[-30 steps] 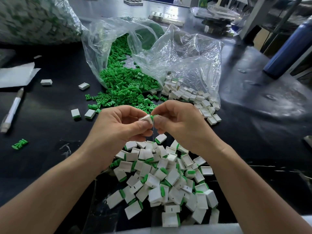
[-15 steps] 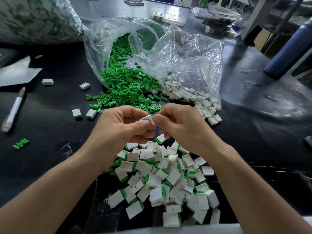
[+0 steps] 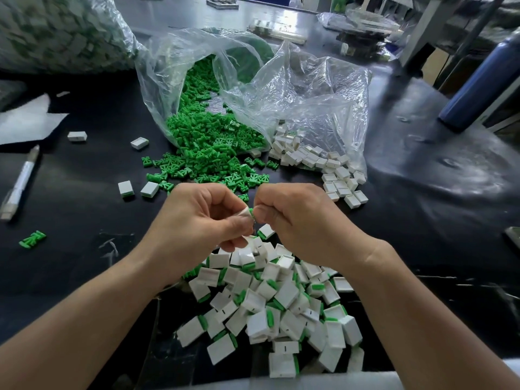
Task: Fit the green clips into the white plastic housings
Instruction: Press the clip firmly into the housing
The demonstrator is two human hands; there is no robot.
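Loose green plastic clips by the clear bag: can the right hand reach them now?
Likely yes, once freed: the green plastic clips lie uncovered just beyond the right hand, though it pinches one clip at a white housing.

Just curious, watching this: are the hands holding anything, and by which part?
The left hand pinches a white housing between thumb and fingers, one corner showing. The right hand pinches a green clip; which part is hidden.

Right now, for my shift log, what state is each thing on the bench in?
Left hand: pinches a white housing.
Right hand: pinches a green clip at the housing's end.
Clip bag: lying open, loose clips spilled.
Housing bag: lying open, empty housings spilled.
Near pile: housings with clips fitted.
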